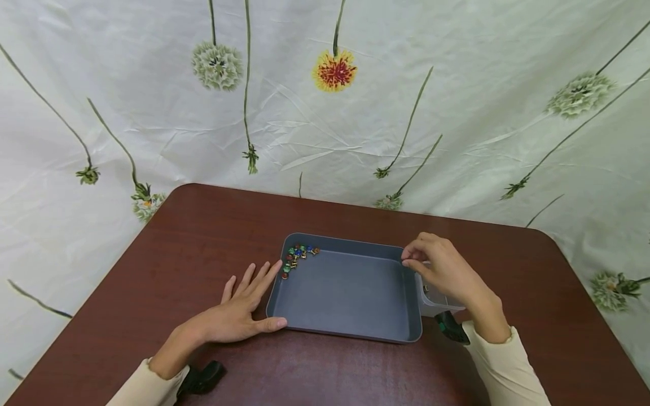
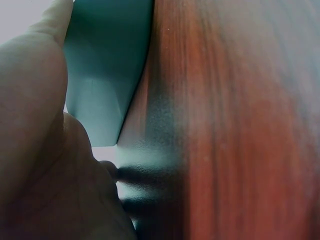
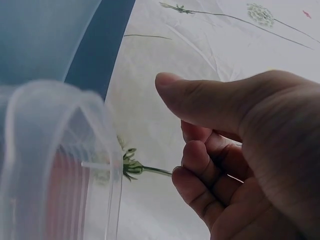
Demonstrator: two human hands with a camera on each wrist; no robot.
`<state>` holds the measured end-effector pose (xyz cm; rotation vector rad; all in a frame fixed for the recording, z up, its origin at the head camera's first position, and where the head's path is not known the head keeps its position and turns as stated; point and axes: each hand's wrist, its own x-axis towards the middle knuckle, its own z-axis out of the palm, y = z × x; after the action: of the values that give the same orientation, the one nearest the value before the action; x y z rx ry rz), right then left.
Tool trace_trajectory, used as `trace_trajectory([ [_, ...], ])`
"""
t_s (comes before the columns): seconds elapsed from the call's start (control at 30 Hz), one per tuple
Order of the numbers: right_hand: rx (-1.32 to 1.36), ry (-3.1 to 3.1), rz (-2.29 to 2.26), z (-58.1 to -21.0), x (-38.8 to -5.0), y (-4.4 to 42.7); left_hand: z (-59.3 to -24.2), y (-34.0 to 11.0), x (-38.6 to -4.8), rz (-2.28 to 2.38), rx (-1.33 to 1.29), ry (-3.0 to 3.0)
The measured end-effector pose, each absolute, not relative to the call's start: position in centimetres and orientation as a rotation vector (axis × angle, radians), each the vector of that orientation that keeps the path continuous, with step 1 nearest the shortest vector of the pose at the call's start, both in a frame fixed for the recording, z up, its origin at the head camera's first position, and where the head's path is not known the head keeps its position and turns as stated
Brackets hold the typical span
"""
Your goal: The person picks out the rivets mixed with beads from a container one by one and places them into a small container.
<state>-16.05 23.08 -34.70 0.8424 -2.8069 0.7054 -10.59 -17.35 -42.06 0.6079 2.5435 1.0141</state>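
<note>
In the head view a grey rectangular tray (image 1: 350, 293) lies on the table, with several small coloured, gold-trimmed pieces (image 1: 297, 253) clustered in its far left corner. My left hand (image 1: 238, 313) is spread at the tray's left side, fingers straight, fingertips and thumb at the rim; the left wrist view shows the palm (image 2: 35, 120) beside the tray wall (image 2: 107, 75). Above the tray's right rim is my right hand (image 1: 444, 268), thumb and fingers bent towards each other. In the right wrist view its fingers (image 3: 192, 185) curl below the thumb; whether they hold a small piece is hidden.
A clear plastic container (image 1: 435, 307) stands against the tray's right side, partly under my right hand, with a small piece visible inside. The dark red-brown table (image 1: 213, 225) has a floral white cloth (image 1: 284, 113) hanging behind it.
</note>
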Motion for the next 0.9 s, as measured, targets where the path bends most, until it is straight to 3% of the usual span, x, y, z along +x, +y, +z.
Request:
trace_trajectory([
  [0.9, 0.951, -2.883, 0.617, -34.8, -18.6, 18.0, -42.1, -17.4, -10.5, 1.029, 0.609, 2.545],
])
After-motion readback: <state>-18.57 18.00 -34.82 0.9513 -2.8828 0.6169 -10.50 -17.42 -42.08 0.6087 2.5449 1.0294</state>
